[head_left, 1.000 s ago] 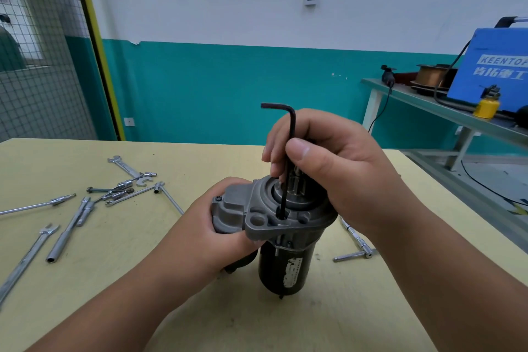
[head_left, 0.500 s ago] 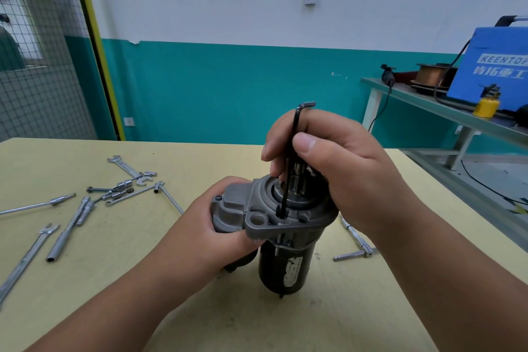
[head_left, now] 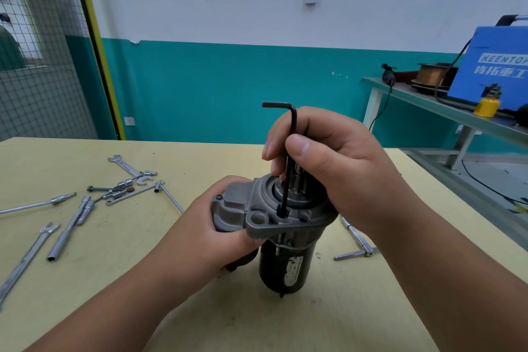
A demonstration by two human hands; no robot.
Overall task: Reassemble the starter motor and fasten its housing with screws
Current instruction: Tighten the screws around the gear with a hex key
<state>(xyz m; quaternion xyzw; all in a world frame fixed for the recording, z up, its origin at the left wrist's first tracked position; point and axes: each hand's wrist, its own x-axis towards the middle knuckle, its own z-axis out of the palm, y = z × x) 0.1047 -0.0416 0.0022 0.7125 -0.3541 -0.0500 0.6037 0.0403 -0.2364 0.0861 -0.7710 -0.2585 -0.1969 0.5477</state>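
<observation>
Left hand (head_left: 200,227) grips the starter motor (head_left: 285,260) upright on the bench (head_left: 114,280); right hand (head_left: 343,174) pinches a hex key (head_left: 285,191). The blue welder (head_left: 491,66) reads "KEENTO".

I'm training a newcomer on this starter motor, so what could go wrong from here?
1. The hex key appears to lean slightly in its screw hole; it could cam out and round the screw.
2. The starter motor stands on end, steadied only by the left hand; twisting from the right hand might tip it.

Before me the yellow counter (head_left: 371,311) bore the starter motor (head_left: 285,266) upright. Wrenches (head_left: 123,163) lay scattered left, a jointed bar (head_left: 358,238) right.
</observation>
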